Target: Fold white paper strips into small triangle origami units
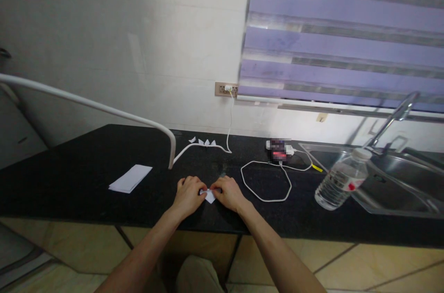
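Both of my hands rest on the black countertop (69,168) near its front edge, pinching a small white folded paper piece (209,197) between them. My left hand (188,195) grips its left side with curled fingers. My right hand (227,192) pinches its right side. Several small folded white paper shapes (206,142) lie in a row further back near the wall.
A stack of white paper sheets (131,178) lies to the left. A white charging cable (267,182) loops from the wall socket (226,89) across the counter. A clear water bottle (342,178) stands beside the steel sink (391,177) at right. A white bent tube (104,110) arcs over the counter.
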Available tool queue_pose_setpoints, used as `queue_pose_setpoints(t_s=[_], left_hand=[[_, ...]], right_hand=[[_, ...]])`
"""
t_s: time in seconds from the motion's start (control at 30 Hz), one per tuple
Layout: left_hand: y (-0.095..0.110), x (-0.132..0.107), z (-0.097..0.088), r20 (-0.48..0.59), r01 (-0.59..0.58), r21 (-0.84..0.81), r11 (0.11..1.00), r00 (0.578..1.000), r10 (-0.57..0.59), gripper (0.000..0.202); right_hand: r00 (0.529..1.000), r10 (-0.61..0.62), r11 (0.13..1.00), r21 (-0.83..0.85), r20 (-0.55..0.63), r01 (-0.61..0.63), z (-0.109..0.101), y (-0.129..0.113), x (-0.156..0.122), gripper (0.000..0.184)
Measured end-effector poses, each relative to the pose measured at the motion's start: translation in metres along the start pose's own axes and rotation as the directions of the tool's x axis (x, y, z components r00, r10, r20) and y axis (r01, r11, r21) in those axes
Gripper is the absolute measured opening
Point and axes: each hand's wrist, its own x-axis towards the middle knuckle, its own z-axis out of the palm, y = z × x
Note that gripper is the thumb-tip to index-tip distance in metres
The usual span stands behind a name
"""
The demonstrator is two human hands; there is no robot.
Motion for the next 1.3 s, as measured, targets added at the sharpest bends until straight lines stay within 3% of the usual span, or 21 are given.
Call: queue_pose_setpoints(t_s=[0.33, 0.67, 0.93, 1.3], left_hand=[[-0.004, 0.005, 0.002, 0.028, -0.018, 0.023, 1.000, 0.999, 0.017, 0.016], [0.000, 0.009, 0.000, 0.021, -0.137, 0.098, 0.986, 0.991, 0.136, 0.019], [0.001, 0.007, 0.000, 0.020, -0.239, 0.208, 0.948, 0.971, 0.240, 0.018], [0.002, 0.004, 0.001, -0.002, -0.332, 0.319, 0.888, 0.936, 0.351, 0.015]], right_hand=[[0.999, 0.006, 0.995, -0.102, 0.043, -0.002, -0.009, 0.004, -0.002, 0.010], [0.999, -0.039, 0.988, -0.151, 0.026, 0.043, -0.009, -0.001, -0.002, 0.011], [0.981, 0.016, 0.973, -0.228, 0.195, 0.030, -0.017, -0.007, -0.001, 0.014], [0.976, -0.043, 0.948, -0.301, 0.216, 0.108, -0.020, -0.010, -0.004, 0.020]])
